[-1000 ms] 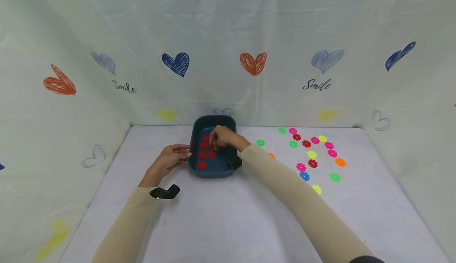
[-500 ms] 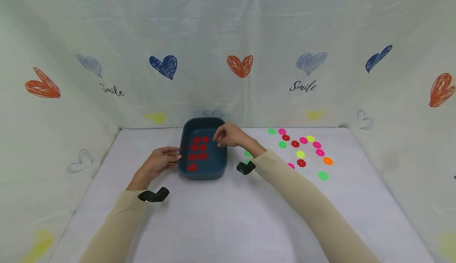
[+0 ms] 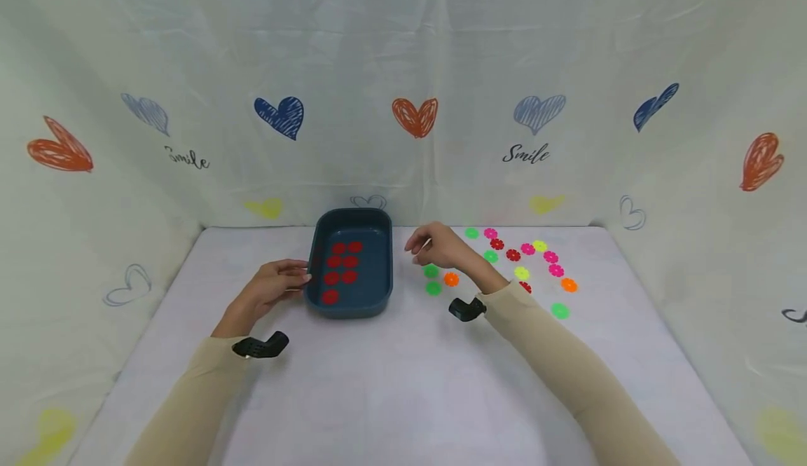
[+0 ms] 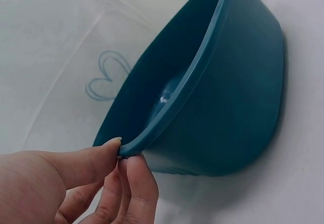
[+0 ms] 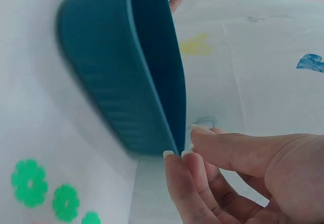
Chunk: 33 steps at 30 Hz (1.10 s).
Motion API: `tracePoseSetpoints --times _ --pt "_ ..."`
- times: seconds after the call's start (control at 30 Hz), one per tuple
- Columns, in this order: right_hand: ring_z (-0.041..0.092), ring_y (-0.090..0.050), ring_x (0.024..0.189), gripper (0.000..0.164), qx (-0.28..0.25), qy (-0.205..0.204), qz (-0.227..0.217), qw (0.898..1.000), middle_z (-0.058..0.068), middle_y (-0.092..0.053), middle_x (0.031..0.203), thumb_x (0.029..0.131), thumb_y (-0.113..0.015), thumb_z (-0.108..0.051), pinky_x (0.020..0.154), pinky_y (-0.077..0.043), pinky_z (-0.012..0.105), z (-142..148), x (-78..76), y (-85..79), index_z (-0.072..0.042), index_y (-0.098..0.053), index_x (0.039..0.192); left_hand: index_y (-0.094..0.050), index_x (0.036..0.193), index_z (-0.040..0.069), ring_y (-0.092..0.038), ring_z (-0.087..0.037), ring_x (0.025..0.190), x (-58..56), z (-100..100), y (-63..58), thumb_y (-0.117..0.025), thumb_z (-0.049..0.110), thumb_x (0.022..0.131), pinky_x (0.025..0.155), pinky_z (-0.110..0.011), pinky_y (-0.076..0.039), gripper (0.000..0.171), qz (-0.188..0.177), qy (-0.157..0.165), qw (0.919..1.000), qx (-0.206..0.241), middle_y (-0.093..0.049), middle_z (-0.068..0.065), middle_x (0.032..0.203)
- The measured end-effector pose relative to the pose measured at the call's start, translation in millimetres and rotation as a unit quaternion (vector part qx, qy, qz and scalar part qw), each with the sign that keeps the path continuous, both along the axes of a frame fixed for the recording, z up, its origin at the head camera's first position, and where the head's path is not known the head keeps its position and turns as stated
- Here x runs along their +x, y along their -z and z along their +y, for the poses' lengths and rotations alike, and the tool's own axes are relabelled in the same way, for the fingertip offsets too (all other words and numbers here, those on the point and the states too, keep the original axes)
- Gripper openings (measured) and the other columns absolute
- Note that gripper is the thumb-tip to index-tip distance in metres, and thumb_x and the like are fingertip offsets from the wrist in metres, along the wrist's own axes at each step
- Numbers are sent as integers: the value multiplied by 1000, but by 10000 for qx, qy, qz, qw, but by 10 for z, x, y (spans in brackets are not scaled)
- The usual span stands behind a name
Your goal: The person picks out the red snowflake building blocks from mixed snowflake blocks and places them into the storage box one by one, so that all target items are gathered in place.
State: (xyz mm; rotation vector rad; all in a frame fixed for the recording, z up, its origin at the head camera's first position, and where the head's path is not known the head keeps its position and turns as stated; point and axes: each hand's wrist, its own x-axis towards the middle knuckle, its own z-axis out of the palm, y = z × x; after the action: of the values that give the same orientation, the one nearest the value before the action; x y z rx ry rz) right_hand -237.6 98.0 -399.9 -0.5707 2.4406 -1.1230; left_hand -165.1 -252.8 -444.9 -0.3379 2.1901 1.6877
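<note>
A deep blue-green rectangular tub [image 3: 373,280] stands near the back of the table. Several red flower-shaped discs [image 3: 349,261] lie in rows on the left part of its floor. My left hand [image 3: 267,287] pinches the tub's left rim; in the left wrist view the thumb [image 4: 93,161] is on top of the rim and the fingers are below. Just right of the tub hovers my right hand [image 3: 444,247], fingers loosely bent, with nothing seen between thumb and fingertips. Close below it are green discs [image 3: 432,288] and an orange disc [image 3: 451,279].
Loose flower discs in pink, yellow, green, orange and dark red [image 3: 513,255] are spread over the right side of the white table [image 3: 391,382]. A white curtain [image 3: 353,45] printed with hearts hangs right behind the table and along its sides.
My right hand has come up out of the tub and moved right, over the table. My left hand stays at the rim. The head view has turned a little to the right.
</note>
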Motion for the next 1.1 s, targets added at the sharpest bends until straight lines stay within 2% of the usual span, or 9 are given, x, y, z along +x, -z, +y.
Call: tracePoseSetpoints --times 0.4,0.63,0.9,1.1 --pt "25 -67 91 25 -90 348 -100 9993 14 -70 105 94 -73 1 79 -58 31 449 139 116 6 -73 119 -40 154 -12 -65 -6 90 -1 -21 -9 -63 7 106 83 -24 -60 56 -90 10 9999 -118 -61 -13 123" --pt "27 -66 96 29 -47 756 -49 9971 14 -70 107 93 -76 2 81 -59 30 782 205 156 5 -73 122 -39 156 -10 -64 -6 91 -25 -7 10 -63 8 106 87 -26 -60 58 -143 30 9998 -119 -59 -13 127" --pt "28 -68 97 28 -27 1166 -180 9930 17 -69 110 96 -73 -1 90 -62 47 1173 292 232 6 -71 123 -38 156 -10 -64 -6 90 -32 -7 29 -62 7 107 81 -22 -59 58 -168 -6 9998 -113 -58 -13 127" --pt "31 -71 101 30 57 1404 -227 9898 19 -70 113 97 -73 -4 84 -62 46 1434 327 341 6 -70 125 -40 155 -10 -65 -4 89 -27 19 34 -63 7 106 82 -23 -59 57 -159 -67 9998 -46 -59 -11 124"
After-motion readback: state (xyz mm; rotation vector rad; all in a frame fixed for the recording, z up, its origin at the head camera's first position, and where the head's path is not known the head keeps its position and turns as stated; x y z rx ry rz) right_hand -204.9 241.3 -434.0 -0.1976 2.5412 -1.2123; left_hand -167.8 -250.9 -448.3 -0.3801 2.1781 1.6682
